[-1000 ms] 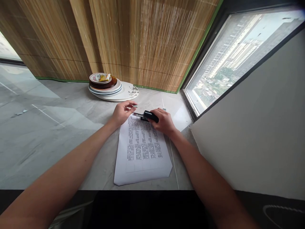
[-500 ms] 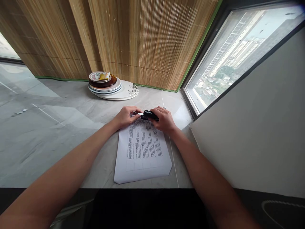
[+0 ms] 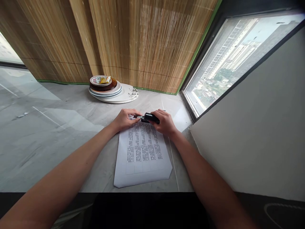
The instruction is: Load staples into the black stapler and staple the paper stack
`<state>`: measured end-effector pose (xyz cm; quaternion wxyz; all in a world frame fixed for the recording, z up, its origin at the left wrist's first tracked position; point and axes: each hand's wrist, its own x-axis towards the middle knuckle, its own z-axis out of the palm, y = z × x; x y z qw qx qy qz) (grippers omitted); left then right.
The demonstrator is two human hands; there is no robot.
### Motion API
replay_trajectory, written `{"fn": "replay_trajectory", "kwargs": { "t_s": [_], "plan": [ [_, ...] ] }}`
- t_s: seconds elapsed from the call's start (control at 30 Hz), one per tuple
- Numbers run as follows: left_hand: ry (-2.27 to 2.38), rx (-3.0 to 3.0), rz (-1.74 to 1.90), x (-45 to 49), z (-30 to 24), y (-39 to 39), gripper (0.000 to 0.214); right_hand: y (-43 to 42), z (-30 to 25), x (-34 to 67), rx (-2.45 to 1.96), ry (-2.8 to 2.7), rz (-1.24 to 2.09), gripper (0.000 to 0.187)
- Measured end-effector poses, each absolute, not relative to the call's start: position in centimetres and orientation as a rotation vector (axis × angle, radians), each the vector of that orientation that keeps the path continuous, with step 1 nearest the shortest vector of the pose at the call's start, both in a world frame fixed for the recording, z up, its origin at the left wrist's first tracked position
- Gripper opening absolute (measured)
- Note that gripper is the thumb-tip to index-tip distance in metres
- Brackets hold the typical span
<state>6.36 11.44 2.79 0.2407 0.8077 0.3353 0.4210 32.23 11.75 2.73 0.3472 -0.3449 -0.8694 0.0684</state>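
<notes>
A stack of printed paper sheets (image 3: 142, 156) lies on the grey stone counter (image 3: 59, 127) in front of me. My right hand (image 3: 164, 122) is closed around a black stapler (image 3: 150, 118) at the far edge of the sheets. My left hand (image 3: 125, 119) rests on the top left corner of the paper, its fingers curled and pinching at the stapler's metal front end.
A stack of plates (image 3: 111, 89) sits farther back against a bamboo blind (image 3: 133, 44). A window (image 3: 233, 54) is on the right, and a grey wall (image 3: 257, 127) stands close to my right arm. The counter's near edge runs along the bottom.
My left hand has come down from hovering open near the stapler's tip onto the paper corner and closed at the stapler's front. The right hand stayed on the stapler.
</notes>
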Motion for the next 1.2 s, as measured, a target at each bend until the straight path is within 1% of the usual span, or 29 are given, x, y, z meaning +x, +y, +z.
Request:
{"fn": "replay_trajectory", "kwargs": {
  "t_s": [0.23,0.5,0.73,0.9,1.1,1.2],
  "plan": [
    [0.855,2.209,1.143,6.4,3.0,11.2,0.022,11.8,2.8,32.5,-0.849,-2.276,0.2,0.018],
    [0.889,2.247,1.129,6.1,2.9,11.2,0.022,12.0,2.9,32.9,-0.835,-2.312,0.173,0.02],
    [0.864,2.316,1.177,6.0,2.7,11.3,0.023,12.4,3.1,34.3,-0.845,-2.196,0.321,0.02],
    [0.874,2.378,1.14,5.8,2.5,11.4,0.024,12.4,3.2,34.4,-0.852,-2.219,0.334,0.018],
    [0.888,2.36,1.174,6.4,3.2,10.9,0.017,12.3,3.2,34.0,-0.838,-2.235,0.335,0.016],
    [0.892,2.337,1.211,6.7,3.4,10.6,0.017,12.3,3.2,33.8,-0.816,-2.262,0.321,0.016]
  ]
}}
